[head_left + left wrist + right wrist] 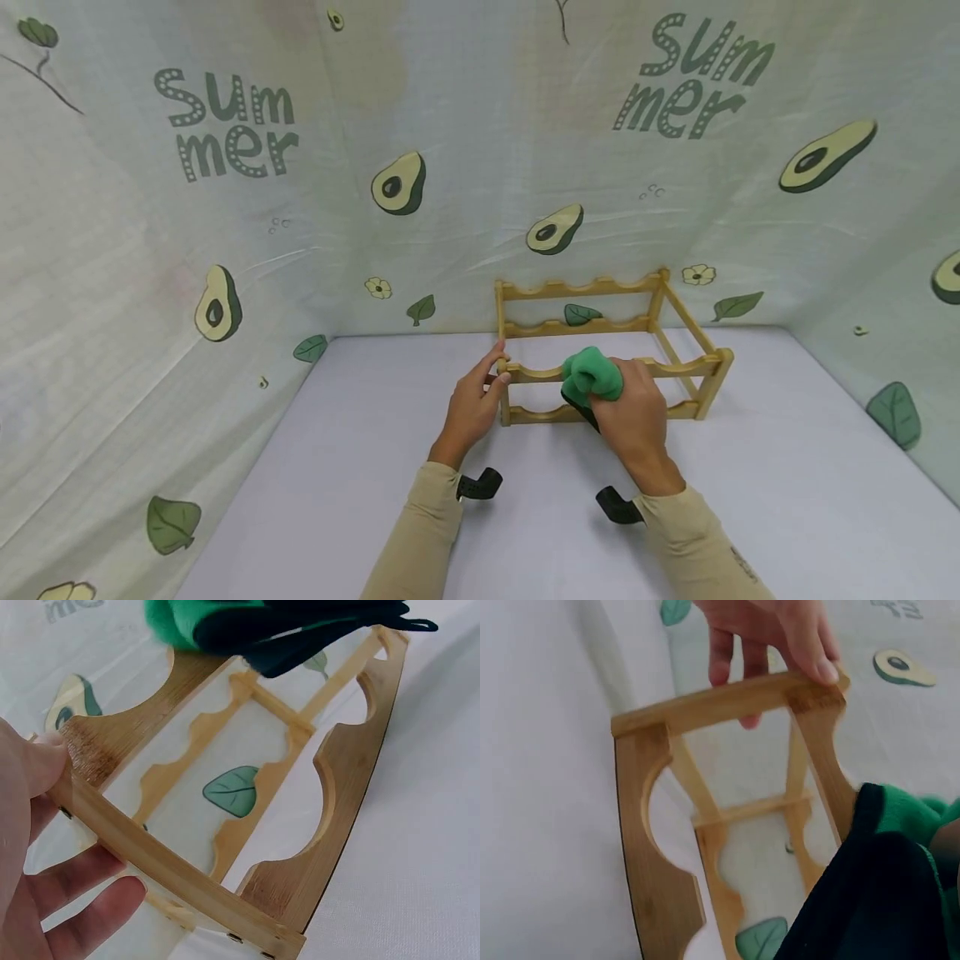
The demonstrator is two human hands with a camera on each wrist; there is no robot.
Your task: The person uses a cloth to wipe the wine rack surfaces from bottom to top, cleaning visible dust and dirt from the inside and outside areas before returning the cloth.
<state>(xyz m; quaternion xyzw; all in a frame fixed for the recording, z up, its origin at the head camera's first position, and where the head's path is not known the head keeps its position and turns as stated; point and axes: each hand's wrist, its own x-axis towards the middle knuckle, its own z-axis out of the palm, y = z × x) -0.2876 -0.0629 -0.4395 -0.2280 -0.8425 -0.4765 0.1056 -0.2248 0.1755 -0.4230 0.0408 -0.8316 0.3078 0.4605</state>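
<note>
A light wooden rack (536, 375) with scalloped rails, like a wine rack, stands at the back of the table. My left hand (475, 404) grips its front left upright; in the left wrist view the thumb lies on the top corner of the frame (180, 855) and fingers reach behind. My right hand (636, 408) holds a bunched cloth (592, 374), green on one side and dark on the other, against the front upper rail. The cloth (862, 900) covers part of that rail in the right wrist view.
A white table surface (360, 467) lies under the rack. Behind and beside it hangs a pale sheet (465, 125) printed with avocados, leaves and lettering. Black wrist mounts (480, 484) stick out from both sleeves.
</note>
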